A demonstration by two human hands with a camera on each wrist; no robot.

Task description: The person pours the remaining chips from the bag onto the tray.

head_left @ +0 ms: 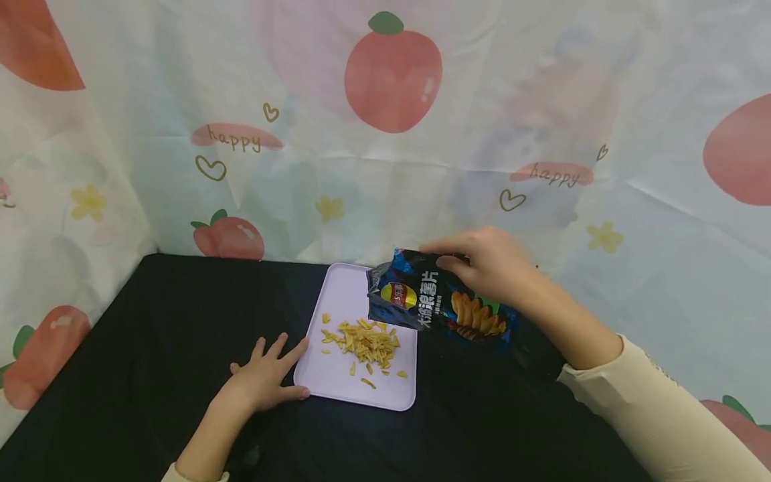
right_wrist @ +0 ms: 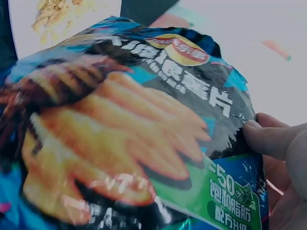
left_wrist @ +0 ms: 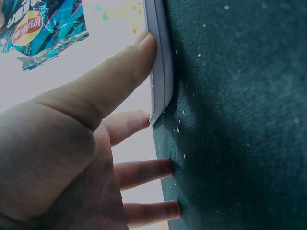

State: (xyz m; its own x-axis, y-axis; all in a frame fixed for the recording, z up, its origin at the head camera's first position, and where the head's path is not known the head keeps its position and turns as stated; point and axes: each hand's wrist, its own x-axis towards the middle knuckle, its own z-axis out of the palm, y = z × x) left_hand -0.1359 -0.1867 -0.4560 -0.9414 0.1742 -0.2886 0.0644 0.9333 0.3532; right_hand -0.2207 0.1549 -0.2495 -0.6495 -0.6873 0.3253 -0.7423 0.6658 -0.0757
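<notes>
My right hand [head_left: 490,262] grips a dark blue and black potato chip bag [head_left: 442,294] by its upper edge, thumb on the printed front. The bag lies tilted on its side, its mouth end over the upper right of a pale lilac tray [head_left: 355,388]. Broken potato chips [head_left: 369,345] are heaped in the tray's middle, with some pieces scattered around. My left hand [head_left: 265,378] has its fingers spread at the tray's left side, thumb and forefinger at the rim. In the right wrist view the bag [right_wrist: 115,139] fills most of the frame, with the thumb [right_wrist: 273,136] on its edge.
A black cloth [head_left: 199,321] covers the table under the tray. Behind and to the left hangs a pale curtain [head_left: 421,187] printed with fruit, hearts and flowers. Small crumbs [left_wrist: 177,128] lie on the cloth beside the tray in the left wrist view.
</notes>
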